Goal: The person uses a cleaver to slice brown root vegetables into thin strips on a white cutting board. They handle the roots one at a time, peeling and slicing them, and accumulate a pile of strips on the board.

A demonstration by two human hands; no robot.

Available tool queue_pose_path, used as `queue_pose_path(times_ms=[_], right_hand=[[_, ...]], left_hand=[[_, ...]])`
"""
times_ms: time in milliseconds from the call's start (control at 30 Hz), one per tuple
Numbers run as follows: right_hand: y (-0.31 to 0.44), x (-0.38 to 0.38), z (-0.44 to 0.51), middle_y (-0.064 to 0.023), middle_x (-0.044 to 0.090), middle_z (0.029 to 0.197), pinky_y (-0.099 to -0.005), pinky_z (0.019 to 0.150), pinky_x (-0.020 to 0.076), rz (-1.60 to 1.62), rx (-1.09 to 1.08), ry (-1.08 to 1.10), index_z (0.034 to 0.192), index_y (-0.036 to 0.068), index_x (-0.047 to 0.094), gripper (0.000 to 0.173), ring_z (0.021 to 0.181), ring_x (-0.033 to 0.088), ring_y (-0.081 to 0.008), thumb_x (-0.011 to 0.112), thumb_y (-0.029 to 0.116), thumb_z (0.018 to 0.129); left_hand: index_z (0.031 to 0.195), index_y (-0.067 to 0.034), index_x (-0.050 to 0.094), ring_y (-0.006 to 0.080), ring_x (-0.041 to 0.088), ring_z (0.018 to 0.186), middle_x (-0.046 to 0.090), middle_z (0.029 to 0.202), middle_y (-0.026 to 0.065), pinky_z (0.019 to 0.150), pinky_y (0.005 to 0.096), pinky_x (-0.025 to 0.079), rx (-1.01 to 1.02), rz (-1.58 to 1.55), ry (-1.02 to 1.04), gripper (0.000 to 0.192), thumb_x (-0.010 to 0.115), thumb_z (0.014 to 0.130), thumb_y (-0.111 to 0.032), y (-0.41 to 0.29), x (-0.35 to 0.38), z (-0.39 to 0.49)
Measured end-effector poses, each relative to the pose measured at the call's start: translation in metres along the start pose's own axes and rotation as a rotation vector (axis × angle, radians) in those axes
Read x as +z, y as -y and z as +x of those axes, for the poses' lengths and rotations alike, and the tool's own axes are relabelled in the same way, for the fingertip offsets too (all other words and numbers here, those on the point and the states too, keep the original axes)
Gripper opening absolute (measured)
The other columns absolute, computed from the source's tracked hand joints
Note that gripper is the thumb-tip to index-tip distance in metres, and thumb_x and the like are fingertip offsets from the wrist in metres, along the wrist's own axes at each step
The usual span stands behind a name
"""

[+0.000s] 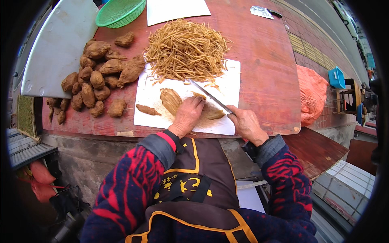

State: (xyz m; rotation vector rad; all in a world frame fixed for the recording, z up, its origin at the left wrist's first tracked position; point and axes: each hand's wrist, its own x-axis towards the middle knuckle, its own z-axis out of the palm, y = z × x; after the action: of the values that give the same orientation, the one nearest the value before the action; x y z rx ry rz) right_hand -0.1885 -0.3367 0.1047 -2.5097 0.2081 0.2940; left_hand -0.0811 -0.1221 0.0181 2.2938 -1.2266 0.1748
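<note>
My left hand (188, 114) presses a small brown piece of root vegetable (199, 95) onto a white cutting board (146, 121), fingertips over its near edge. A knife (209, 95), seen nearly edge-on, is gripped by its handle in my right hand (247, 123). Its blade slants up and left, just right of my left fingers. Fanned root slices (170, 100) lie left of that hand, with a dark offcut (148, 110) farther left. Another cut piece (215, 114) rests between my hands. A heap of thin brown strips (187, 50) covers the board's far side.
Whole wrinkled root vegetables (97, 79) are piled on the red table (264, 91) to the left. Behind are a green plastic basket (120, 13), a white sheet (177, 10) and a cleaver (262, 12). A pink sack (311, 95) stands off the right edge.
</note>
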Motion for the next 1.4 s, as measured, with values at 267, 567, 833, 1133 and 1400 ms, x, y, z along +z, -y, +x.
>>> queue_pose_path(times_ms=[267,567,833,1133,1400], right_hand=[[0.014,-0.009,0.007,-0.0169,0.066,0.072,-0.0491,0.057,0.0494,-0.301,-0.162,0.030,0.110,0.009,0.053,0.018,0.070,0.067,-0.0373,0.055,0.017,0.094],[0.008,-0.016,0.019,-0.0205,0.066,0.076,-0.0514,0.059,0.0490,-0.341,-0.121,0.169,0.118,0.011,0.057,0.023,0.068,0.065,-0.0398,0.054,0.018,0.096],[0.019,0.007,0.038,-0.0211,0.066,0.073,-0.0518,0.059,0.0499,-0.347,-0.086,0.178,0.108,0.010,0.055,0.015,0.070,0.066,-0.0410,0.049,0.013,0.095],[0.015,0.005,0.036,-0.0202,0.065,0.072,-0.0507,0.058,0.0504,-0.245,-0.055,-0.017,0.114,0.014,0.059,0.021,0.068,0.066,-0.0401,0.055,0.019,0.095],[0.019,-0.008,0.009,-0.0181,0.066,0.070,-0.0491,0.056,0.0491,-0.331,-0.151,0.058,0.111,0.010,0.053,0.016,0.067,0.066,-0.0377,0.053,0.015,0.096]], left_hand=[[0.103,-0.006,0.069,0.0384,0.063,0.100,0.067,0.102,0.0160,0.082,0.0447,0.055,-0.021,-0.019,0.060,0.022,0.063,0.082,-0.010,0.021,0.012,-0.011],[0.101,-0.008,0.070,0.0345,0.064,0.092,0.066,0.093,0.0133,0.078,0.0424,0.055,-0.028,-0.005,0.038,0.023,0.064,0.079,-0.010,0.019,0.012,-0.010],[0.101,-0.006,0.071,0.0337,0.063,0.091,0.066,0.094,0.0133,0.080,0.0413,0.055,-0.031,-0.044,0.046,0.025,0.062,0.078,-0.007,0.018,0.005,-0.005],[0.108,-0.004,0.068,0.0297,0.062,0.108,0.065,0.114,0.0105,0.092,0.0377,0.052,-0.037,-0.096,0.014,0.029,0.059,0.080,-0.004,0.013,-0.002,-0.003],[0.099,-0.006,0.072,0.0355,0.063,0.098,0.066,0.096,0.0153,0.084,0.0434,0.053,-0.040,-0.035,0.057,0.023,0.062,0.079,-0.008,0.017,0.005,-0.012]])
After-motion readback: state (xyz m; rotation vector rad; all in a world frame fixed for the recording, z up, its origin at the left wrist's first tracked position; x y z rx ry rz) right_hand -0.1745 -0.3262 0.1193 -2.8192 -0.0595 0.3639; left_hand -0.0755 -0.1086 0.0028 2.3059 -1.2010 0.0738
